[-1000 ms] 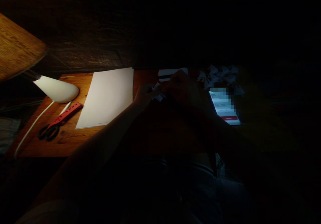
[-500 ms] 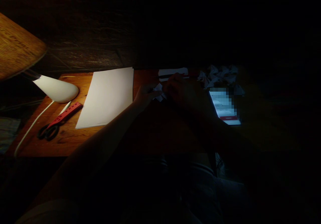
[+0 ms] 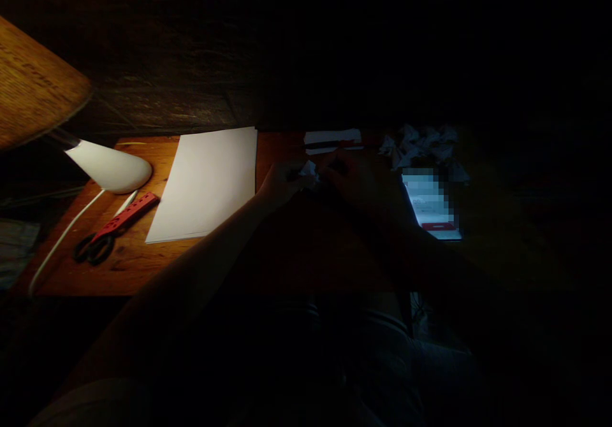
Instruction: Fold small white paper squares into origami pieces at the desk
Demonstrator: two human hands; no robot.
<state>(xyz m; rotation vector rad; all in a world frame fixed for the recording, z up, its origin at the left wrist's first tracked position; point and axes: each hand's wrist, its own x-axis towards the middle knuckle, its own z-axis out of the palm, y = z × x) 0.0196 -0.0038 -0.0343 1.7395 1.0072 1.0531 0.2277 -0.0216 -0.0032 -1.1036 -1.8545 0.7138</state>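
A small folded piece of white paper (image 3: 308, 169) is pinched in the fingers of my left hand (image 3: 281, 181), above the middle of the wooden table. My right hand (image 3: 348, 175) meets it from the right, its fingers closed at the paper's edge; deep shadow hides much of that hand. Just beyond my hands lie white paper strips (image 3: 332, 136) with a dark, slim object across them. To the right is a heap of several crumpled or folded paper pieces (image 3: 423, 143).
A stack of white sheets (image 3: 205, 188) lies left of my hands. Farther left are scissors with black handles under a red patterned cover (image 3: 127, 213), a lamp with a white base (image 3: 112, 167) and wooden shade (image 3: 38, 83), and its cord. A lit phone (image 3: 430, 207) lies to the right.
The folded paper has turned and tilted between my fingers, and less of it shows. My right hand has shifted slightly lower and to the right. The view has moved a little.
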